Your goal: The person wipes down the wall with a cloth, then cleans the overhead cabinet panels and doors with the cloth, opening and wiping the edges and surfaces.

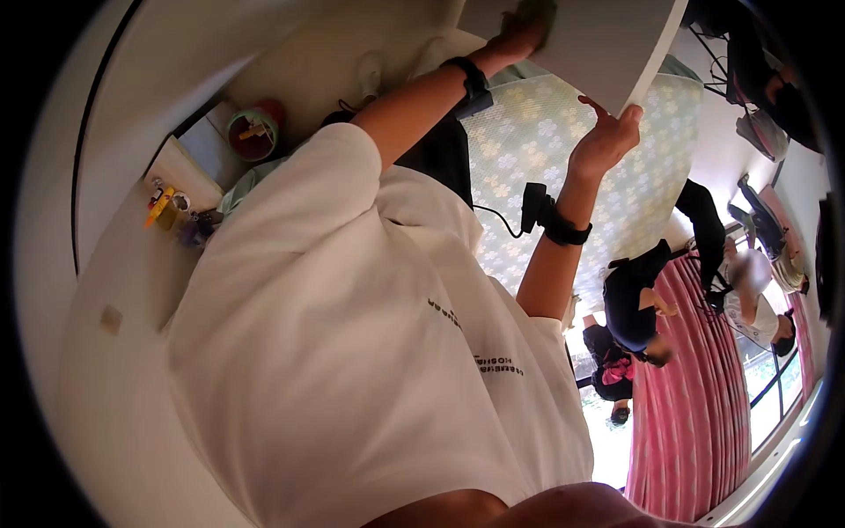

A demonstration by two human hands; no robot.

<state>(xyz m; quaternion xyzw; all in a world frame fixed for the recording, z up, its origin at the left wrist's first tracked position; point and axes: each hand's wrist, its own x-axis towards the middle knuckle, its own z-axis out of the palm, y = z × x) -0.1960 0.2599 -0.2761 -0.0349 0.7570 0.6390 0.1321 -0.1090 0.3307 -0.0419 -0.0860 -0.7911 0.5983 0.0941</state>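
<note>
The white, flat, rigid panel [607,44] blocks the way between the left hand [519,40] and the right hand [607,141]. The right hand holds it at one corner, so this part is not free. The left hand, with a dark green soft cloth [544,22] at its fingers, occupies one side of its face; the middle can be reached. Between the forearms, above the pale green, flower-patterned surface [519,132], a hand could pass, but the thin black cable [503,222] leading to the right wrist's small black box [532,207] crosses there.
</note>
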